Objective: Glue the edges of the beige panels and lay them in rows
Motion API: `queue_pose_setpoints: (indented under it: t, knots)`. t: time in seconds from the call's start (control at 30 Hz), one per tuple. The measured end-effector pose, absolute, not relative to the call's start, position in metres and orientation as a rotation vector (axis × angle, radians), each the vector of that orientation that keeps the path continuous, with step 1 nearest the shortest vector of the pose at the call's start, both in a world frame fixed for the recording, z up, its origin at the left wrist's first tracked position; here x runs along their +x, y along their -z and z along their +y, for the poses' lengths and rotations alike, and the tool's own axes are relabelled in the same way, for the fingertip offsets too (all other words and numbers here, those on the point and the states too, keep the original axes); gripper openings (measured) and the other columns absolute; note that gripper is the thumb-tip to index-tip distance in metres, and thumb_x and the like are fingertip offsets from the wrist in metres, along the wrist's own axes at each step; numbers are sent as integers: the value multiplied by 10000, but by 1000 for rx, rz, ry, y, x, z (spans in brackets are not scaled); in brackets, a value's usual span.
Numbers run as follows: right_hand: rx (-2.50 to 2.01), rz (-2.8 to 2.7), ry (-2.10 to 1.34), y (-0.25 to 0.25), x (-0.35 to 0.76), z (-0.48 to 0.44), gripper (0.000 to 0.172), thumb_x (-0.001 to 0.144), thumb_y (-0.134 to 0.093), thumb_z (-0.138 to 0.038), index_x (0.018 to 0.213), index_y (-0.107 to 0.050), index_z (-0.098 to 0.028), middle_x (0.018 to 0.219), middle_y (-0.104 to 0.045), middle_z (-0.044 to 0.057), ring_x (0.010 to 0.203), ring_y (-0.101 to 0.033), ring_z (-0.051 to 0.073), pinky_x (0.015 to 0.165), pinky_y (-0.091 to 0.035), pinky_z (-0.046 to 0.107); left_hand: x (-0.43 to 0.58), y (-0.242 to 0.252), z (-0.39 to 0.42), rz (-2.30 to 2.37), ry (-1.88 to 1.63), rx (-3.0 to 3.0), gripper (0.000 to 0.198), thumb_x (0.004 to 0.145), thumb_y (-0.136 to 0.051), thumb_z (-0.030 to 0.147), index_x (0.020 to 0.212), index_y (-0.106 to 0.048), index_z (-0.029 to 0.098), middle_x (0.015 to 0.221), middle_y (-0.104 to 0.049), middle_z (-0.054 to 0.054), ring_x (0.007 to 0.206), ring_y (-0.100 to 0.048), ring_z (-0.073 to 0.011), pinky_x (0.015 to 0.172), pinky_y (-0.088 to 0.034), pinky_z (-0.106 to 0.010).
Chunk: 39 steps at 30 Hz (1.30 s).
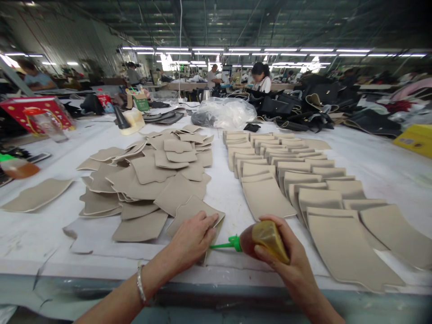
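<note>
One squeeze bottle [266, 237] fills the right hand [292, 267].

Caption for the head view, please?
Left hand presses a beige cut piece; right hand points a green-nozzled squeeze bottle at its edge.

**No lettering legible**

Nothing here can be read as words or numbers.

Far off to the left of the left hand [192, 237], a red box [35, 110] carries pale printing, too blurred to make out. Well beyond that hand, a green carton [141, 104] shows a light patch of print that is too small to read. Far to the right of the right hand [290, 265], a yellow box [413, 139] bears a dark label whose characters are smeared. The bottle [268, 237] gripped in the right hand shows only plain amber plastic on this side.
</note>
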State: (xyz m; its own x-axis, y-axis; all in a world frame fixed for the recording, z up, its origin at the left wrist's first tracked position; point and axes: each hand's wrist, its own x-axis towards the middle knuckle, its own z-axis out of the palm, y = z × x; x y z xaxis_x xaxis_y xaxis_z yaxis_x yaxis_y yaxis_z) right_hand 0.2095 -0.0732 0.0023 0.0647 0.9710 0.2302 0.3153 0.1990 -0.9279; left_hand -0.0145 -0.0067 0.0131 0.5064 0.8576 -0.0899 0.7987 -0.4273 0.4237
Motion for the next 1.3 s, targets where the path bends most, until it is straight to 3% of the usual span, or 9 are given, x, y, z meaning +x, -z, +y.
queue_pose_setpoints:
  t: [0.2,0.37,0.53,0.73,0.9,1.13,1.3]
  knots:
    - [-1247,-1422,-943,3,208,-76,473,780,-685,-434,1165,-481,-250,1005,-543,12,859,-547,212,751,-445,263,-15,-13,-6,1345,-215,2304,404,928,-337,267,1298,-498,247,932,-558,-34,839,-578,-170,754,-413,-270]
    - [-1317,-1369,-823,5,207,-76,457,785,-696,-421,1155,-489,-250,1012,-554,10,863,-556,205,751,-440,254,-15,-13,-6,1342,-228,2307,399,928,-332,251,1286,-508,248,929,-561,-31,846,-581,-171,760,-414,-275]
    - [-1249,-1396,-1014,7,208,-77,511,775,-682,-452,1179,-456,-235,1011,-585,33,877,-582,247,762,-452,307,-14,-15,-8,1356,-217,2290,395,930,-340,258,1286,-509,242,949,-566,-35,848,-582,-169,761,-415,-275]
    - [-1288,-1415,-814,6,210,-75,478,779,-711,-406,1167,-482,-246,1085,-557,39,978,-549,248,841,-420,301,-15,-13,-8,1334,-219,2290,388,937,-333,273,1285,-504,250,950,-565,-34,856,-580,-168,768,-415,-267]
    - [-1190,-1426,-998,9,206,-80,503,787,-694,-429,1191,-445,-260,1064,-575,37,941,-573,253,824,-441,322,-15,-14,-7,1330,-214,2281,372,930,-343,260,1257,-519,251,940,-565,-27,862,-584,-167,775,-416,-266]
    - [-1340,-1456,-626,8,222,-64,464,792,-717,-417,1164,-487,-263,1041,-545,19,909,-549,209,791,-440,267,-15,-13,-6,1341,-198,2283,374,936,-330,265,1262,-513,264,966,-572,-30,875,-589,-171,784,-419,-271]
    - [-1213,-1495,-911,7,218,-68,491,810,-700,-410,1203,-438,-277,1087,-554,28,962,-558,229,828,-439,301,-14,-14,-5,1322,-201,2271,391,927,-334,258,1276,-509,257,954,-579,-31,878,-584,-174,784,-423,-266]
